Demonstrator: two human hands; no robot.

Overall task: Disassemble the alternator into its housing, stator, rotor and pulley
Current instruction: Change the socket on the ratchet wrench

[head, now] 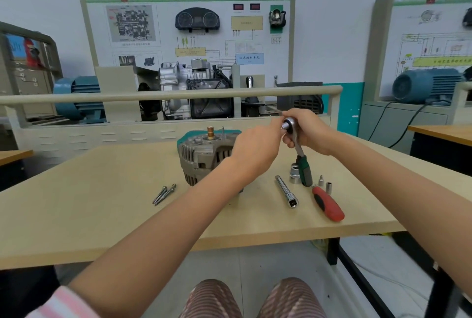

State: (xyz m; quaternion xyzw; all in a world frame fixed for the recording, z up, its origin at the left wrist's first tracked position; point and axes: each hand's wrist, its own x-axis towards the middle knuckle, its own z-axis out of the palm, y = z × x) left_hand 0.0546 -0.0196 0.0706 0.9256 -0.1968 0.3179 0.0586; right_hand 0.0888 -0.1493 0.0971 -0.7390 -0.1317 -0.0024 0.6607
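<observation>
Knees [252,299] sit below the bench [102,215]. Alternator [201,156] stands mid-bench, shaft up. Right hand [306,128] grips the ratchet [297,146] head above it; left hand [258,149] pinches the drive end. Bolts [163,193], sockets [324,184] lie beside.

wall [332,36]: white, teal band at 12 | training board [189,29]: 12 | blue motor [424,85]: 2 | cabinet [25,67]: 10 | floor [281,261]: grey

A tan table [76,215] sits in front. Behind it stands a big board [189,34] with pictures and dials. A blue motor [76,98] is on the left, another motor [424,85] on the right.
</observation>
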